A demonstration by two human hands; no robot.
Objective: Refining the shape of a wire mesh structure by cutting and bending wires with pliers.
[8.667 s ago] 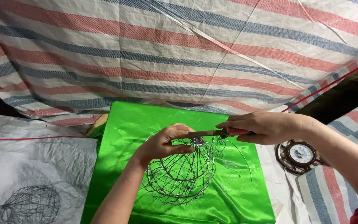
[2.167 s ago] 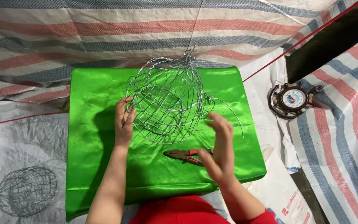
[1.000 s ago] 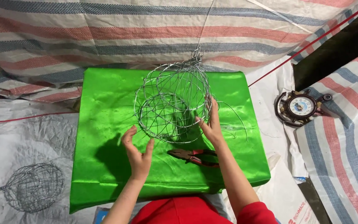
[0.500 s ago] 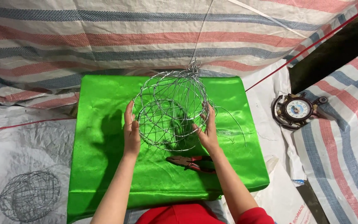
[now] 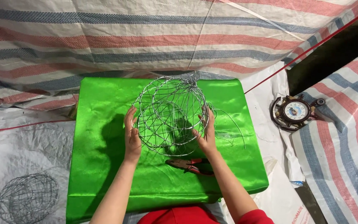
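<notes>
Cage [image 5: 170,112]: thin bare metal wire, silvery, w/ dull shine. Cloth [image 5: 104,166]: green satin, glossy, smooth, few creases. Pliers [image 5: 189,165]: dark metal, red plastic grips. Tarp [image 5: 104,37]: woven plastic, striped, matt, wrinkled. Clock [image 5: 296,111]: dark frame, glossy face.

The wire basket [image 5: 170,114] sits on the cloth-covered table [image 5: 100,174], between both hands. Pliers [image 5: 189,165] lie just before it. A clock [image 5: 296,111] lies right; another wire ball [image 5: 25,198], apparently finished, lies left.
</notes>
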